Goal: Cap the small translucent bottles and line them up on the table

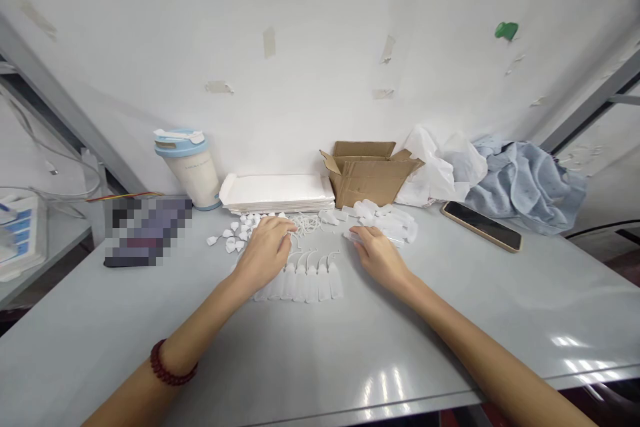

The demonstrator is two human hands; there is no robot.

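My left hand [267,250] is over the pile of small white caps [233,239], beside a heap of thin white cords [306,221]. Its fingers are bent together, and what they hold, if anything, is hidden. To the right, my right hand [380,255] has its fingers closed at a translucent plastic tube [351,235], in front of a loose pile of similar translucent tubes [395,221]. Between my hands and nearer to me lies a row of several translucent tubes [313,283], side by side, with thin white cords sticking out of their far ends.
Along the wall stand a blue-lidded cup [193,170], a stack of white padded envelopes [277,192], an open cardboard box [373,180] and white plastic bags [430,167]. A phone [483,227] lies before a crumpled blue cloth [530,180]. A blurred dark item [150,233] is left.
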